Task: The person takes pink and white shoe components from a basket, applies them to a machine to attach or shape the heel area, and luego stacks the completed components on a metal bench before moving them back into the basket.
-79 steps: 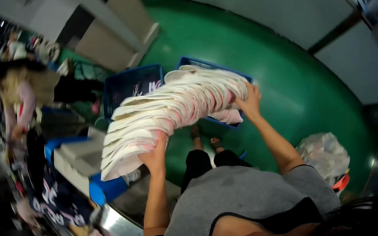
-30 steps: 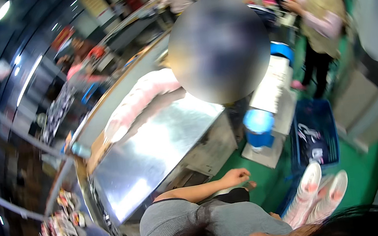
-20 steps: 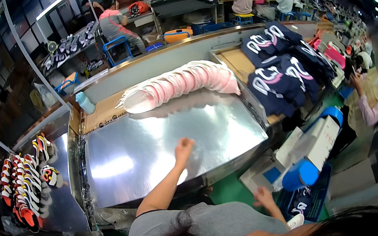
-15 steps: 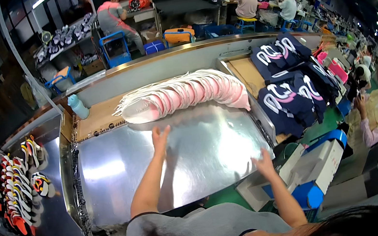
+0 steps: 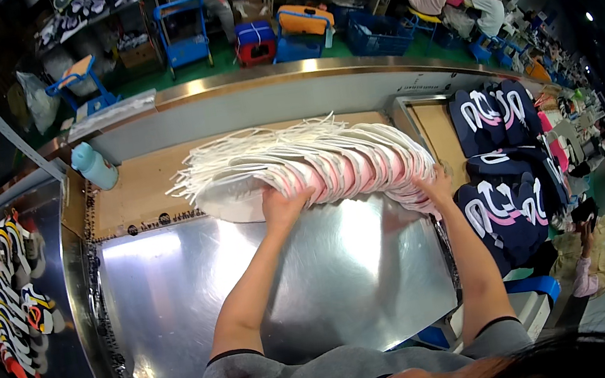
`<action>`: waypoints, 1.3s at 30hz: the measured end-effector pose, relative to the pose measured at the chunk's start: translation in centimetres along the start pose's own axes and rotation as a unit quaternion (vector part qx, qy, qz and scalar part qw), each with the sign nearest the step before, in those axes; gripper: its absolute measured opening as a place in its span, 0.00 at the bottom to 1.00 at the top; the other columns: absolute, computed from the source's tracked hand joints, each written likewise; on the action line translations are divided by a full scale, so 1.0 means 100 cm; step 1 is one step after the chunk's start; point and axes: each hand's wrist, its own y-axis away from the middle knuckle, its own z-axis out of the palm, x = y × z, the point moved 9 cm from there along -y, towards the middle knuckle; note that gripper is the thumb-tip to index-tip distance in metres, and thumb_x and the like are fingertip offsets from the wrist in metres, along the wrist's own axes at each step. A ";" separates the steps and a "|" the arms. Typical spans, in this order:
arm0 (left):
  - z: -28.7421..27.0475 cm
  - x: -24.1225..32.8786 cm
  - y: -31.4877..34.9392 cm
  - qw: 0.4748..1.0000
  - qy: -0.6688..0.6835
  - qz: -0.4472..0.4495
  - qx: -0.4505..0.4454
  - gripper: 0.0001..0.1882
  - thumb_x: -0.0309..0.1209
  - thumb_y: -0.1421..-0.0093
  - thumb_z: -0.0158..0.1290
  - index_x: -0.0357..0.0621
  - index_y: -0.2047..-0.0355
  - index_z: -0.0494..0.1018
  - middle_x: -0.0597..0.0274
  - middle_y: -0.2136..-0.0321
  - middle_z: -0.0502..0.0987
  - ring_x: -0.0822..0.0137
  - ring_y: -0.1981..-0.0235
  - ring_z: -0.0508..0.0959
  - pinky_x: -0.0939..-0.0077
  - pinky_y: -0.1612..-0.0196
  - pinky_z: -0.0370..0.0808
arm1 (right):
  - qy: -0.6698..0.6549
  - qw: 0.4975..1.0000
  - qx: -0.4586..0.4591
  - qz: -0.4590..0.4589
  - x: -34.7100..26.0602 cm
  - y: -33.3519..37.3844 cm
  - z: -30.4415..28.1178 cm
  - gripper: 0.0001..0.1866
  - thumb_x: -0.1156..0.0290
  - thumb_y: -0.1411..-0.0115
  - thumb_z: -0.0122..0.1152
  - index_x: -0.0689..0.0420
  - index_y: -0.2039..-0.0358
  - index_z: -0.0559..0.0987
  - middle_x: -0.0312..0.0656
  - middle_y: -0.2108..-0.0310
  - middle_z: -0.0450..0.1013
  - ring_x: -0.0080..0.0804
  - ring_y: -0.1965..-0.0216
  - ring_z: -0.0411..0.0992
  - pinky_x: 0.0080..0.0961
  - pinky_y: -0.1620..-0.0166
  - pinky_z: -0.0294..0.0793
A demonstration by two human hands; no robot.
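Note:
A long overlapping row of flat white-and-pink shoe pieces [image 5: 350, 170] lies along the far side of the metal tabletop [image 5: 201, 298], white strings trailing from its far edge. My left hand [image 5: 285, 205] grips the row's near edge toward its left end, fingers tucked among the pieces. At the right end, where the row curves toward me, my right hand [image 5: 437, 188] is closed around the pieces. The fingertips of both hands are partly hidden by the stack.
A light-blue bottle [image 5: 94, 167] stands on cardboard at the back left. Dark navy pieces with white and pink shapes [image 5: 503, 198] are piled on the right. Colourful shoe parts [image 5: 7, 303] sit on the left-hand table. A raised metal ledge [image 5: 285, 74] borders the far side; people work beyond it.
Both hands were open above the metal, apart from the row; they have reached forward and taken hold of it. The head view has tilted down and come closer.

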 end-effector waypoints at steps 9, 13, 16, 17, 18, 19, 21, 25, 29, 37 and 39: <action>0.045 0.045 0.057 0.993 0.027 0.075 0.090 0.28 0.35 0.58 0.67 0.37 0.57 0.72 0.52 0.58 0.75 0.55 0.55 0.74 0.65 0.52 0.69 | 0.070 0.990 0.097 0.070 -0.008 -0.001 -0.005 0.46 0.60 0.67 0.70 0.57 0.45 0.61 0.57 0.45 0.56 0.57 0.45 0.58 0.44 0.41 0.56; 0.035 0.044 0.094 0.996 0.029 0.048 0.072 0.31 0.39 0.58 0.65 0.38 0.54 0.70 0.53 0.57 0.75 0.52 0.54 0.73 0.59 0.49 0.65 | -0.001 0.984 0.177 -0.036 -0.007 0.045 -0.021 0.35 0.67 0.63 0.63 0.59 0.50 0.66 0.55 0.49 0.60 0.55 0.48 0.59 0.43 0.43 0.56; 0.006 0.087 0.146 0.997 0.016 0.071 0.000 0.29 0.29 0.55 0.66 0.38 0.53 0.68 0.55 0.57 0.74 0.61 0.54 0.74 0.67 0.53 0.70 | -0.019 0.981 0.177 -0.074 0.009 0.117 -0.035 0.33 0.68 0.63 0.61 0.58 0.51 0.68 0.52 0.50 0.61 0.55 0.49 0.59 0.43 0.44 0.57; 0.000 0.089 0.167 0.997 0.059 0.014 -0.037 0.29 0.26 0.55 0.66 0.37 0.53 0.68 0.56 0.56 0.73 0.64 0.53 0.73 0.69 0.52 0.70 | -0.027 0.982 0.170 -0.082 0.018 0.145 -0.039 0.33 0.68 0.63 0.62 0.58 0.51 0.68 0.52 0.51 0.61 0.55 0.49 0.59 0.43 0.44 0.57; -0.014 0.097 0.191 0.994 0.090 0.018 -0.055 0.28 0.24 0.54 0.66 0.36 0.53 0.68 0.58 0.56 0.73 0.66 0.53 0.72 0.69 0.51 0.70 | -0.029 0.984 0.160 -0.075 0.023 0.173 -0.042 0.34 0.68 0.63 0.62 0.58 0.51 0.68 0.52 0.50 0.61 0.55 0.49 0.58 0.43 0.44 0.56; -0.022 0.096 0.216 0.994 0.092 0.005 -0.063 0.30 0.22 0.54 0.64 0.35 0.50 0.64 0.55 0.53 0.70 0.64 0.52 0.71 0.69 0.50 0.69 | -0.030 0.985 0.152 -0.071 0.024 0.201 -0.048 0.34 0.68 0.62 0.62 0.57 0.50 0.67 0.52 0.50 0.61 0.55 0.49 0.58 0.43 0.44 0.56; -0.041 0.109 0.254 0.988 0.143 -0.030 -0.053 0.34 0.20 0.53 0.62 0.35 0.47 0.59 0.54 0.51 0.67 0.63 0.50 0.70 0.70 0.49 0.68 | -0.035 0.987 0.146 -0.059 0.036 0.248 -0.066 0.35 0.67 0.62 0.62 0.57 0.49 0.67 0.52 0.50 0.60 0.55 0.48 0.57 0.42 0.43 0.56; -0.051 0.150 0.291 0.972 0.227 0.004 -0.060 0.35 0.21 0.56 0.64 0.35 0.47 0.61 0.56 0.56 0.71 0.64 0.56 0.73 0.70 0.53 0.70 | -0.080 0.979 0.182 -0.043 0.053 0.327 -0.119 0.34 0.66 0.60 0.63 0.57 0.48 0.67 0.53 0.49 0.60 0.54 0.47 0.56 0.41 0.43 0.55; -0.043 0.262 0.314 0.953 0.173 0.170 -0.184 0.23 0.23 0.49 0.60 0.38 0.52 0.69 0.54 0.57 0.73 0.64 0.57 0.74 0.72 0.55 0.71 | -0.092 0.927 0.350 -0.102 0.059 0.391 -0.236 0.34 0.69 0.58 0.62 0.58 0.47 0.65 0.52 0.48 0.59 0.51 0.46 0.56 0.39 0.42 0.55; 0.033 0.427 0.503 0.782 -0.006 0.477 -0.401 0.20 0.32 0.37 0.44 0.40 0.45 0.64 0.55 0.46 0.66 0.62 0.47 0.67 0.70 0.44 0.64 | -0.083 0.761 0.643 -0.007 0.173 0.694 -0.458 0.35 0.79 0.60 0.63 0.58 0.47 0.65 0.49 0.49 0.61 0.47 0.46 0.59 0.34 0.42 0.58; 0.074 0.429 0.574 0.756 0.093 0.436 -0.479 0.18 0.27 0.38 0.46 0.36 0.48 0.66 0.54 0.50 0.69 0.63 0.51 0.69 0.70 0.47 0.66 | -0.052 0.729 0.680 0.050 0.227 0.785 -0.466 0.35 0.77 0.60 0.62 0.59 0.47 0.65 0.49 0.50 0.61 0.47 0.45 0.58 0.36 0.42 0.57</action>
